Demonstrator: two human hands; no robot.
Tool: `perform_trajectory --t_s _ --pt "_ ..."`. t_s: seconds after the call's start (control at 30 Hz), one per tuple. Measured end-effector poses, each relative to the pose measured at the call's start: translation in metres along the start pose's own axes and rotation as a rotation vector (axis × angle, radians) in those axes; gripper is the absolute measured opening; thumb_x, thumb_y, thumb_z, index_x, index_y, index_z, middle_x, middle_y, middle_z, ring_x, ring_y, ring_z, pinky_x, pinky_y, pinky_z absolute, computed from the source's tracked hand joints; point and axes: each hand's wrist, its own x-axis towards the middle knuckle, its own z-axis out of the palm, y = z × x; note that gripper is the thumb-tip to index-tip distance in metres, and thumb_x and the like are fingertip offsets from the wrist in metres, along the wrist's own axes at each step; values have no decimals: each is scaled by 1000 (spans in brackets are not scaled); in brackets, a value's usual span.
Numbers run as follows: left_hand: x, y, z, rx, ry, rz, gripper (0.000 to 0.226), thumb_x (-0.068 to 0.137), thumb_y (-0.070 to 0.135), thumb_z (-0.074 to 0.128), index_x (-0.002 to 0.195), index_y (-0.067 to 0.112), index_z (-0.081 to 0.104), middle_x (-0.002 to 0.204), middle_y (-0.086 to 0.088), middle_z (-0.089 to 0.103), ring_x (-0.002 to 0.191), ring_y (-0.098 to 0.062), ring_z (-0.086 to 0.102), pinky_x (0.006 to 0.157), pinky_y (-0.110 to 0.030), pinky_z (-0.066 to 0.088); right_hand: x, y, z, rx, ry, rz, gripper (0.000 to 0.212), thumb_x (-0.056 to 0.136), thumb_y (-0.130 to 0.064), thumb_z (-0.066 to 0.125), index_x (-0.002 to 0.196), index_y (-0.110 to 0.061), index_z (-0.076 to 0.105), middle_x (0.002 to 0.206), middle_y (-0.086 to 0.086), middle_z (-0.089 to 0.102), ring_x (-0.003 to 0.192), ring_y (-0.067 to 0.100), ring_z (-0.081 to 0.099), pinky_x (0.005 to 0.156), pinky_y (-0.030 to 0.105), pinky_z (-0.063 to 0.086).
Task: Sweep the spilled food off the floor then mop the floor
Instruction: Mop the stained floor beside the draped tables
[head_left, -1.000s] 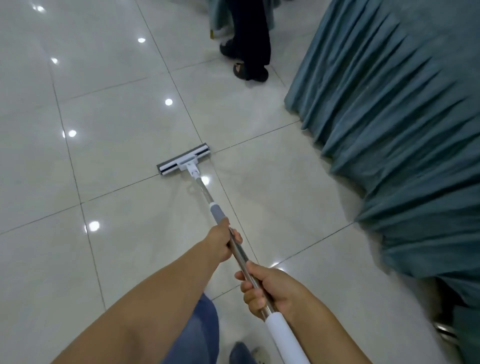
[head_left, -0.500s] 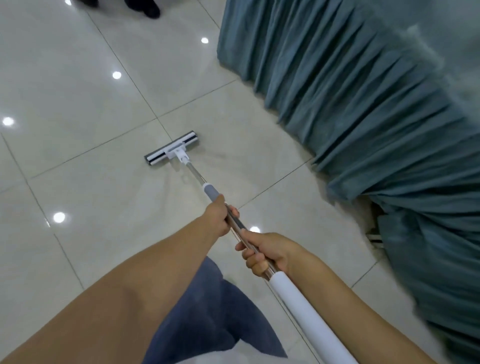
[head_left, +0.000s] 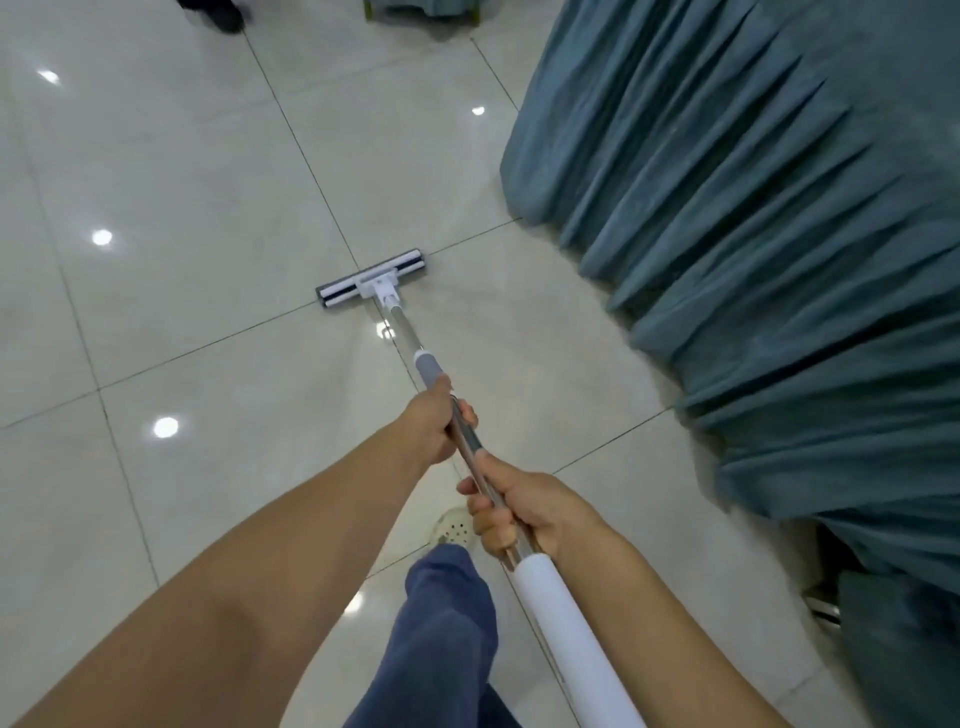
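Grey-and-white mop head (head_left: 371, 286) lies flat on the tiled floor (head_left: 208, 208) at a grout crossing, near the blue drape (head_left: 753, 234) but apart from it. Half a second ago it sat short of that crossing; now it is pushed out to it, so a forward stroke is probably ending. The left hand (head_left: 434, 423) grips the steel pole (head_left: 402, 332) lower down, and the right hand (head_left: 519, 512) grips it beside the white grip (head_left: 561, 618). No spilled food shows, so mopping seems underway.

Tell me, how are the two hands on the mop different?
The left hand holds the mop pole farther out, by its grey sleeve; the right hand holds nearer, by the white sleeve. The left hand shows its back; the right hand shows curled fingers. Both wrap the pole.
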Motion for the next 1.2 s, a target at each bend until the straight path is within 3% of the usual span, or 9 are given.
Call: perform_trajectory --t_s 0.1,0.27,0.47,0.83,1.2 --pt "27 59 21 1 -2 19 33 96 38 48 83 10 40 58 -1 36 28 -9 37 32 -12 37 22 -58 27 63 -47 13 39 96 -40 50 79 -6 46 43 0 40 24 5 32 26 9 27" --pt "63 135 52 69 21 31 35 95 39 50 77 12 36 59 0 35 25 -8 36 31 -11 35 56 -134 58 99 -87 0 39 96 -39 52 76 -6 45 44 0 37 23 5 32 26 9 26" --pt "81 140 81 93 9 9 31 98 35 44 77 13 36 62 2 33 29 -8 36 32 -10 35 63 -165 30 108 -123 36 29 97 -27 51 79 -5 47 44 1 42 24 6 36 27 10 28" --pt "43 -4 106 68 43 -5 30 99 32 44 77 13 37 57 -1 35 29 -9 35 32 -12 37 6 -81 -94 213 -116 89 29 98 -28 50 81 -5 48 50 5 49 28 9 40 27 13 33" --pt "-73 -287 125 114 14 -75 32 99 29 44 74 12 37 38 -2 38 26 -12 36 32 -15 37 -133 104 -289 106 8 89 28 98 -30 51 82 -6 50 50 5 50 28 9 40 29 12 33"
